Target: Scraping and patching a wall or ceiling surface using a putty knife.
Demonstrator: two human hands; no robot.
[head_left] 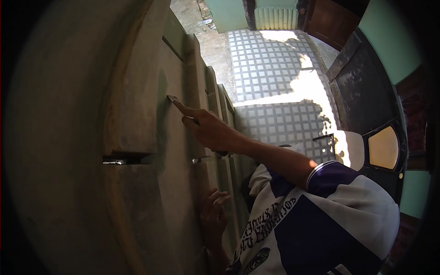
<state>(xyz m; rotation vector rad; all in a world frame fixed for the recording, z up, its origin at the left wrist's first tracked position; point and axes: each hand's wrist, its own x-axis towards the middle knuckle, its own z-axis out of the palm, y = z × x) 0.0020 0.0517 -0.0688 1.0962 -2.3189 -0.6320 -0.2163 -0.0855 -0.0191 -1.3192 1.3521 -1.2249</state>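
My right hand (204,126) is closed around a putty knife, its index finger stretched along the tool toward the blade. The small metal blade (172,98) meets the grey-green flat face of a moulded wall (176,183), where a darker patch shows. Most of the handle is hidden in my palm. Lower in the view, in shade, my left hand (215,208) is beside the wall's stepped ledges with its fingers loosely bent and apart. Nothing shows in it.
A raised band (135,101) runs along the wall, broken by a dark gap. Past the ledges lies a sunlit checkered tile floor (270,82). A dark chair with a pale back panel (384,147) stands at the right, near a dark board (362,87).
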